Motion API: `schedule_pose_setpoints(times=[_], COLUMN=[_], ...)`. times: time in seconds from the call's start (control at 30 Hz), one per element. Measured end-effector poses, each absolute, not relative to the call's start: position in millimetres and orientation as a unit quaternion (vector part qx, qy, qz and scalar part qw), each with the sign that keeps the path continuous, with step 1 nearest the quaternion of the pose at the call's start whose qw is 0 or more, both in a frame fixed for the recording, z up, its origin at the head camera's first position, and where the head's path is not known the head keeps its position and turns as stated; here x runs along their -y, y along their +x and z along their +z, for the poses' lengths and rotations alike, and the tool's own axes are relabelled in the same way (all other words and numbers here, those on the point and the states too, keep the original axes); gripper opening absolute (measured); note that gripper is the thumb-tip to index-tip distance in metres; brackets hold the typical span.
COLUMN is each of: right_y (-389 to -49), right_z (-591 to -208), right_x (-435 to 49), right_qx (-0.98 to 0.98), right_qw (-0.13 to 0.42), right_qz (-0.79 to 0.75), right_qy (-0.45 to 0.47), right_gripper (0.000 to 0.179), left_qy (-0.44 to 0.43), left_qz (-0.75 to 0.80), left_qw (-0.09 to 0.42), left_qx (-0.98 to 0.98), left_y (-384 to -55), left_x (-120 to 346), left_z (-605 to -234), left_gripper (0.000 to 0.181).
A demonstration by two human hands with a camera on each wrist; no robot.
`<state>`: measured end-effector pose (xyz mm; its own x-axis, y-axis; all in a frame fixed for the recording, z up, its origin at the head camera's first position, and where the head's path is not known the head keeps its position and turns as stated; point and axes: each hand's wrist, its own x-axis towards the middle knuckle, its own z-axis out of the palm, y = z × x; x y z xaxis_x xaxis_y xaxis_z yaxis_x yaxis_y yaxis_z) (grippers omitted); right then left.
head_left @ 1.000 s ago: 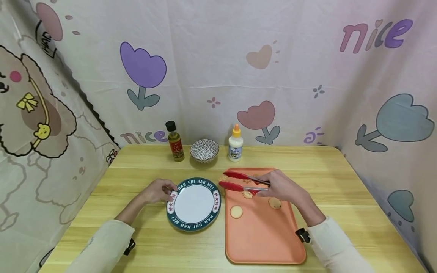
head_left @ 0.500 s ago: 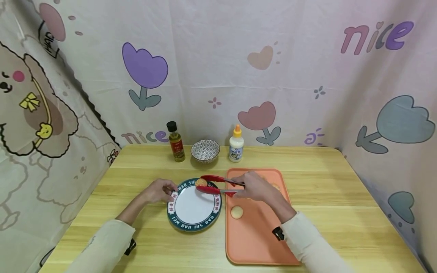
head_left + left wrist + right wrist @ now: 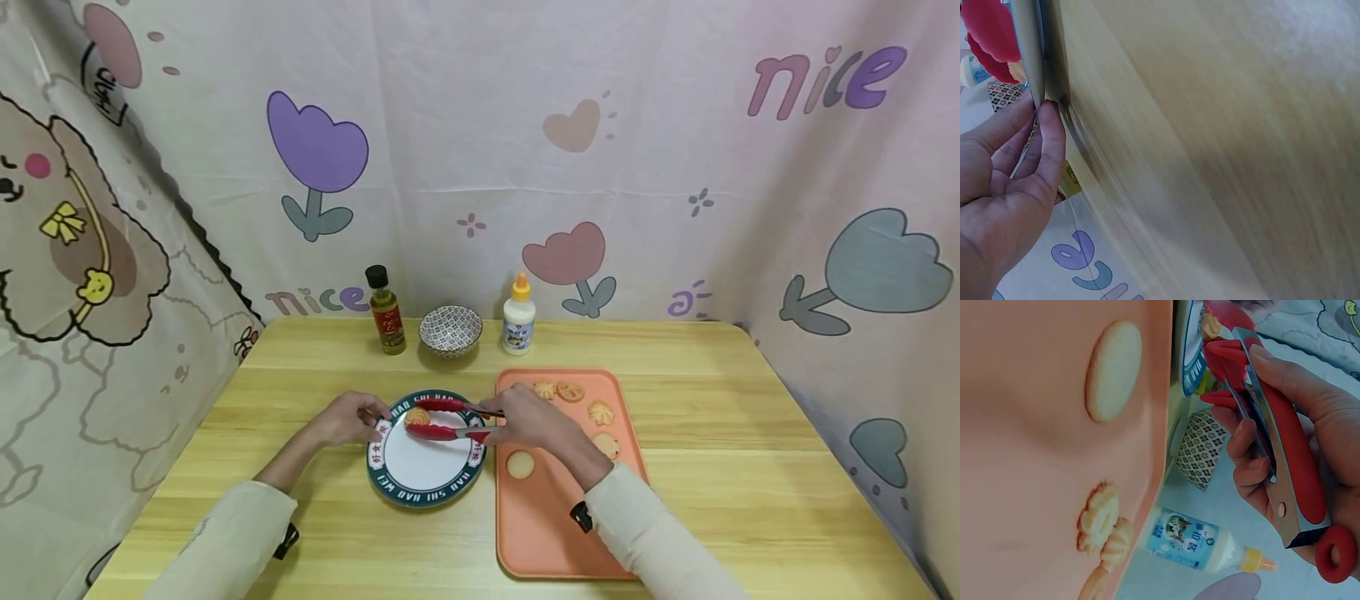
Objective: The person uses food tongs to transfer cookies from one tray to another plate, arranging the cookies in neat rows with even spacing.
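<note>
My left hand (image 3: 347, 419) pinches the left rim of a round plate (image 3: 423, 499), white with a dark green patterned border. In the left wrist view the thumb and fingers (image 3: 1051, 140) lie on either side of the plate's edge. My right hand (image 3: 536, 422) grips red-and-steel tongs (image 3: 433, 432), its fingers wrapped round their handles in the right wrist view. Between the red tong tips is a swirled golden cookie (image 3: 417, 417), at the upper left part of the plate. An orange tray (image 3: 562, 542) right of the plate bears several cookies, among them a plain round one (image 3: 521, 465).
Along the back of the table (image 3: 315, 517) stand an oil bottle (image 3: 387, 323) with a black cap, a small patterned bowl (image 3: 450, 331) and a white squeeze bottle (image 3: 517, 323) with a yellow cap. A printed curtain (image 3: 450, 150) hangs behind them.
My right hand has moved left from above the tray, bringing the tongs and cookie over the plate. More cookies on the tray show now. The left hand keeps its place at the rim.
</note>
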<state>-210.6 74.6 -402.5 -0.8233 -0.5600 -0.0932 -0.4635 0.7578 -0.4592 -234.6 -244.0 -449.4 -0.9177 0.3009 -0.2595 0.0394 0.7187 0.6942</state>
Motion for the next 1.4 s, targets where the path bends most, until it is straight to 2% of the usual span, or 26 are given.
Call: schedule_pose_setpoints(times=[0.5,0.73,1.07,1.4], right_y=[-206,-199,-184,-173], right_z=[-406,-395,-390,-384], right_x=[-79,-104,-150,-194], right_qx=[-0.924,-0.919,-0.930,-0.924], right_qw=[0.105,0.078,0.077,0.126], right_qz=[-0.234,-0.240,-0.226,-0.237], right_qy=[-0.285,-0.302,-0.278,-0.274], right_gripper=[0.052,0.057,0.067,0.063], left_qy=[0.095,0.080,0.090,0.105], left_qz=[0.368,0.366,0.379,0.381], left_qw=[0.180,0.184,0.183,0.175], left_qx=[-0.907,-0.909,-0.903,-0.902], left_y=[-234,-234,-234,-233], left_x=[245,243,243,246], left_z=[-450,-450,-449,-450], left_gripper=[0.028,0.029,0.029,0.029])
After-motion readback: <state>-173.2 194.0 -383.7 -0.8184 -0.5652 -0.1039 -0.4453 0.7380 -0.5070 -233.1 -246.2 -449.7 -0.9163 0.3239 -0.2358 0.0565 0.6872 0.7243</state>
